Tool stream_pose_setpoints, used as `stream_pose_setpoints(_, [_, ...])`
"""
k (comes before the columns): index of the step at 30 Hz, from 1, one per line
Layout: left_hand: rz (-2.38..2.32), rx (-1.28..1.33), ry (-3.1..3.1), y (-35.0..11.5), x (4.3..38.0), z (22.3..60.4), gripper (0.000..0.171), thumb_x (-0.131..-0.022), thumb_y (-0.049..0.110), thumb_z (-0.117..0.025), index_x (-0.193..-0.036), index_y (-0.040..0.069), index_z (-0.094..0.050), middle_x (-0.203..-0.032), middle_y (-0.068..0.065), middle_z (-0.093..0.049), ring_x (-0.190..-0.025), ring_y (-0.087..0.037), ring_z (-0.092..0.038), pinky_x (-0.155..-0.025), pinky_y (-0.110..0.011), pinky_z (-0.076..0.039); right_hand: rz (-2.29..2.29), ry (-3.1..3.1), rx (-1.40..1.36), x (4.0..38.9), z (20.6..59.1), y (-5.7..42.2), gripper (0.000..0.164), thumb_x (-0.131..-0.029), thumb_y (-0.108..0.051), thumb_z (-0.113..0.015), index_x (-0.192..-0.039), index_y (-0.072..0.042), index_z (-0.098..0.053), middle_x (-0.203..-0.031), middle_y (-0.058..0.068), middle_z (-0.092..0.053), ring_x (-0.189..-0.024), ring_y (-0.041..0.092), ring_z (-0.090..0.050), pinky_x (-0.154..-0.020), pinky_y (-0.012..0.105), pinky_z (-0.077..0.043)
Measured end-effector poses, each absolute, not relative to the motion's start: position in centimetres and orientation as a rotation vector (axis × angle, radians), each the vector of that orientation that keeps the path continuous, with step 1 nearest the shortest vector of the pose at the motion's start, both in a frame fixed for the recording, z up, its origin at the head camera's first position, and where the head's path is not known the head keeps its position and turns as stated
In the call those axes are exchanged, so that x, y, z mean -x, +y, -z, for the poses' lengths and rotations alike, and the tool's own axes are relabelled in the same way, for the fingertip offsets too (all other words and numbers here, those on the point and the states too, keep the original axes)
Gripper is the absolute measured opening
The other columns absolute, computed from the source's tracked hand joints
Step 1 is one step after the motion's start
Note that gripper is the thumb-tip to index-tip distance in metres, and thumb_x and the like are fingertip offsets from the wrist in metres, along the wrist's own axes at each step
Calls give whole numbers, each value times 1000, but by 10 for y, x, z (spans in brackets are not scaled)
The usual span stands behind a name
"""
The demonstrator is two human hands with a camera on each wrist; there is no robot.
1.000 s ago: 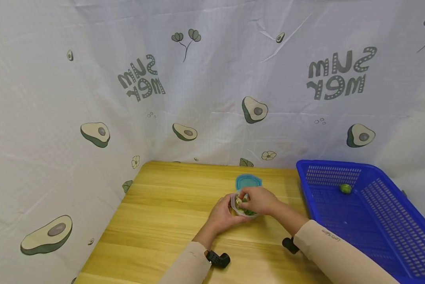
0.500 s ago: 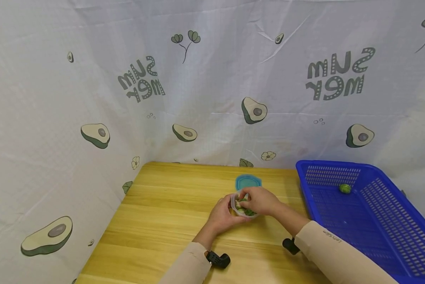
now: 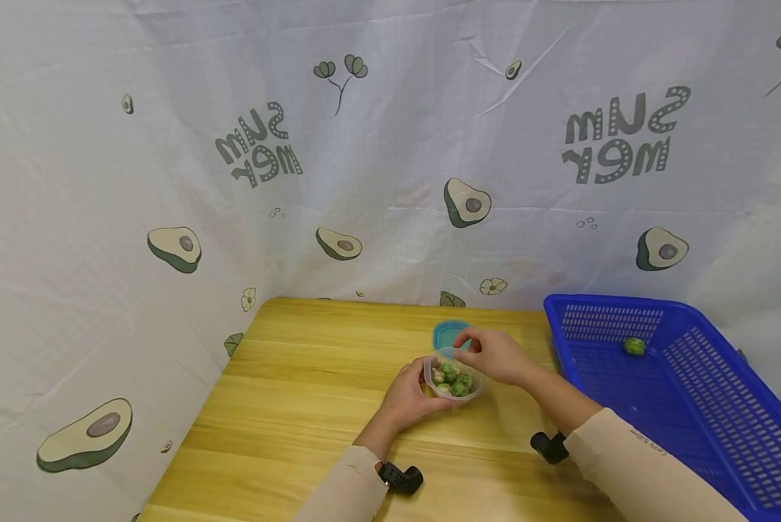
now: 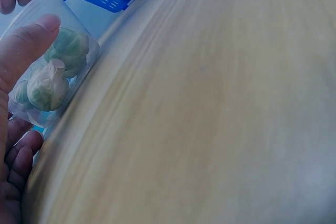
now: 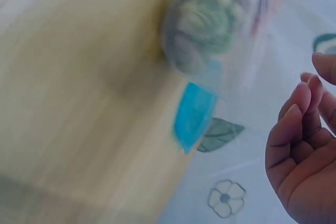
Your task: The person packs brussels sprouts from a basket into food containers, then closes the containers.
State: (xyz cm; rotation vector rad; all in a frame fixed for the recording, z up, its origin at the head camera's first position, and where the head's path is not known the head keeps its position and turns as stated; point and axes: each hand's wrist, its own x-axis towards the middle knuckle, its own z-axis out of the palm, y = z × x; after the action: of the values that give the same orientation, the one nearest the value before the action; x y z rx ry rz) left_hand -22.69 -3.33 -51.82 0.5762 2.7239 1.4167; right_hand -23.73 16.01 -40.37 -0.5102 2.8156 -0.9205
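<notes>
My left hand grips a clear plastic container from its near left side, thumb on one side and fingers on the other. Several Brussels sprouts lie inside; some show through the wall in the left wrist view. Just above the container's far right rim is my right hand, its fingers loosely bent. In the right wrist view nothing lies between those fingertips. A blue lid rests on the table behind the container, partly covered by the right hand in the head view.
A large blue plastic basket stands to the right, with one Brussels sprout near its back end. The wooden table meets a printed cloth at the back and left.
My right hand has come up out of the container and shifted slightly right, uncovering the Brussels sprouts. The left hand and container stay in place.
</notes>
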Motion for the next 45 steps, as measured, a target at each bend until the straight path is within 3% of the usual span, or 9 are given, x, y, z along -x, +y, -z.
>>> stream_pose_setpoints(8, [-1467, -575, 2697, -34, 226, 516, 79, -62, 60, -76, -127, 24, -48, -115, 9, -50, -101, -9, -49, -84, -29, -44, 1087, 2855, 513, 239, 366, 184, 26, -91, -33, -58, -108, -13, -61, -73, 4, -54, -59, 20, -47, -53, 33, -40])
stream_pose_setpoints(19, [-1466, -555, 2706, -35, 228, 519, 81, -61, 59, -77, -128, 23, -48, -117, 9, -50, -106, -9, -48, -88, -26, -43, 1244, 2993, 233, 245, 334, 243, 47, -91, -51, -48, -117, -13, -56, -79, 12, -51, -73, 29, -50, -56, 36, -42])
stream_pose_setpoints(30, [-1477, -575, 2703, -35, 229, 520, 80, -62, 58, -77, -128, 23, -48, -117, 9, -50, -105, -9, -48, -86, -26, -44, 1187, 3110, -186, 254, 368, 326, 61, -92, -55, -41, -123, -3, -50, -92, 16, -54, -80, 31, -53, -55, 34, -41])
stream_pose_setpoints(34, [-1489, -582, 2703, -34, 229, 522, 80, -62, 59, -77, -127, 23, -49, -117, 8, -50, -104, -9, -49, -85, -27, -44, 1178, 3095, -379, 257, 389, 354, 62, -93, -51, -40, -124, 2, -49, -103, 24, -53, -88, 36, -51, -62, 41, -41])
stream_pose_setpoints(40, [-1489, -586, 2702, -33, 229, 522, 80, -62, 58, -77, -128, 22, -49, -116, 8, -50, -104, -9, -49, -86, -27, -44, 1291, 2958, -707, 251, 416, 385, 64, -92, -45, -43, -128, 8, -43, -127, 33, -40, -110, 48, -40, -82, 55, -36])
stream_pose_setpoints(45, [-1463, -570, 2710, -31, 228, 520, 80, -61, 59, -77, -127, 24, -49, -115, 10, -50, -104, -8, -49, -87, -27, -43, 1223, 2874, -795, 246, 438, 408, 72, -91, -46, -46, -137, 8, -31, -138, 36, -24, -118, 53, -30, -88, 60, -32])
